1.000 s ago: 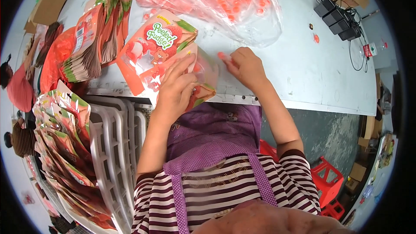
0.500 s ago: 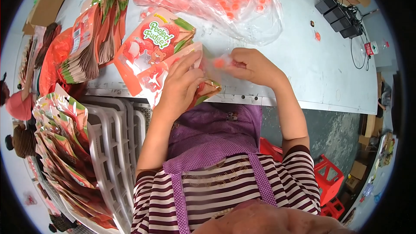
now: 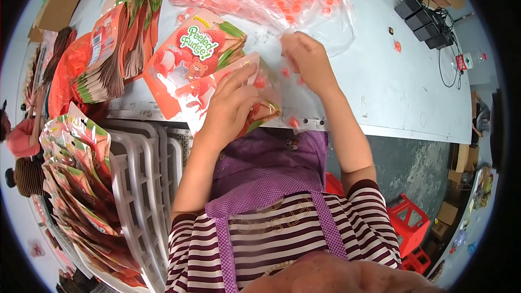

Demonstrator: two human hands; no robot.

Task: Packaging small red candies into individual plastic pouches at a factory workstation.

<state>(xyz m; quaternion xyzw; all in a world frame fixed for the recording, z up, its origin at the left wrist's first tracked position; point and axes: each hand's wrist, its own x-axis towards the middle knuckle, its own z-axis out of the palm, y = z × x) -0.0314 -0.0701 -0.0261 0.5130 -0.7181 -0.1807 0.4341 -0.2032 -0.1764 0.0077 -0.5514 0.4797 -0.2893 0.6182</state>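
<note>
Left grip (image 3: 230,102) on red pouch (image 3: 265,109); right grip (image 3: 308,59) near clear bag (image 3: 239,0).

Worn grey-green floor (image 3: 415,171) beside a white table (image 3: 401,89), red plastic stools (image 3: 408,236), brown cartons (image 3: 448,214) farther right.

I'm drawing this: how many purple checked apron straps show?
2: the left strap and right strap, both over the maroon-striped white shirt. Others may be hidden.
</note>
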